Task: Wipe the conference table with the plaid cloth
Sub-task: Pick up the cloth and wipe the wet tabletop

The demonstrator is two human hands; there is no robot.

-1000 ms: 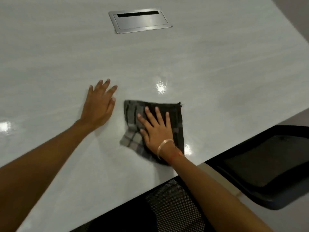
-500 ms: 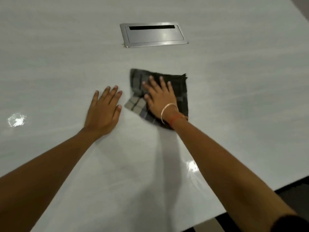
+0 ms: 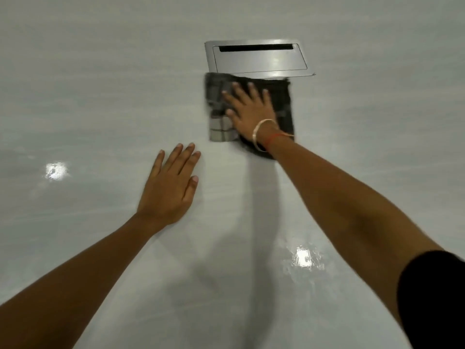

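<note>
Right hand (image 3: 247, 114) presses the plaid cloth (image 3: 283, 107) flat, fingers (image 3: 251, 90) spread for even pressure, its far edge at the metal cable hatch (image 3: 259, 59), while the left hand (image 3: 168, 187) braces flat on the tabletop (image 3: 88, 96), fingers loosely together.

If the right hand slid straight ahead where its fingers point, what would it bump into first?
Probably the metal cable hatch set in the table. The right hand lies flat on the plaid cloth, whose far edge reaches the hatch's near rim.
</note>
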